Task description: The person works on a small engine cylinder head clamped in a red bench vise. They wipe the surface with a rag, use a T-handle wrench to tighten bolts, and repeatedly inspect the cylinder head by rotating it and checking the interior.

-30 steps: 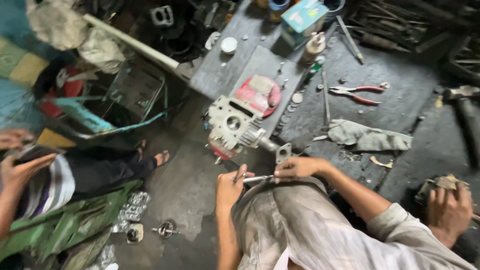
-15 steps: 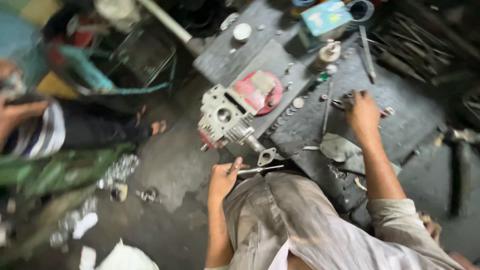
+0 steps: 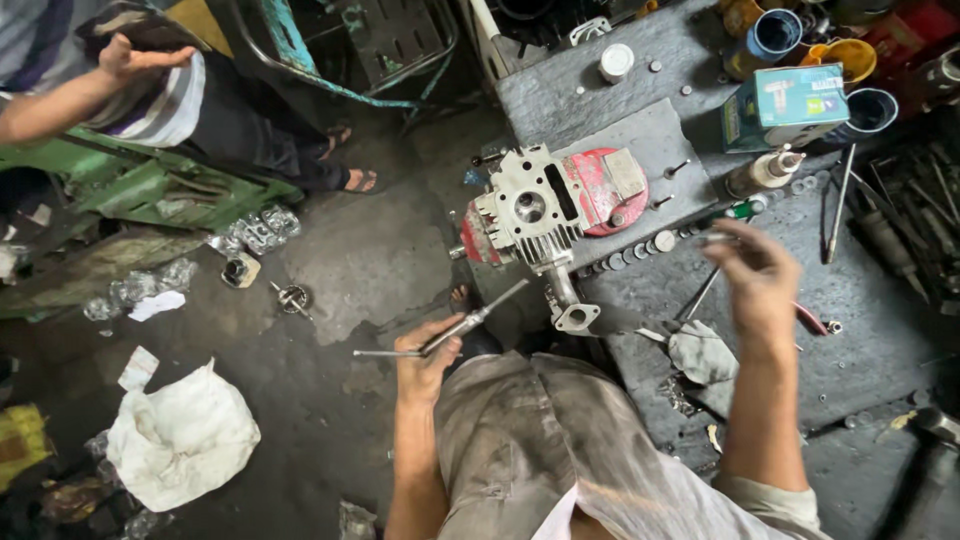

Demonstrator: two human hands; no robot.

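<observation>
A small engine [image 3: 545, 205] with a finned grey head and a red cover stands on the dark metal bench [image 3: 640, 130] in front of me. My left hand [image 3: 428, 358] is shut on two thin metal rods [image 3: 470, 322], held low to the left of the engine's exhaust flange. Raised over the bench to the right of the engine, my right hand [image 3: 758, 282] has its fingers pinched on a small pale metal piece [image 3: 718, 240]. Red-handled pliers [image 3: 812, 320] lie partly hidden under that hand.
A grey rag [image 3: 700, 355] lies by my right knee. A blue-green box [image 3: 788, 105], cans, a bottle [image 3: 762, 172] and long tools crowd the bench's far right. Another person's arm [image 3: 80, 95] and sandalled foot [image 3: 358, 180] are at upper left. A white bag [image 3: 180, 435] lies on the floor.
My right hand has drawn back from the pliers farther out on the bench and now hovers nearer me. My left hand still holds the rods. The view has shifted left.
</observation>
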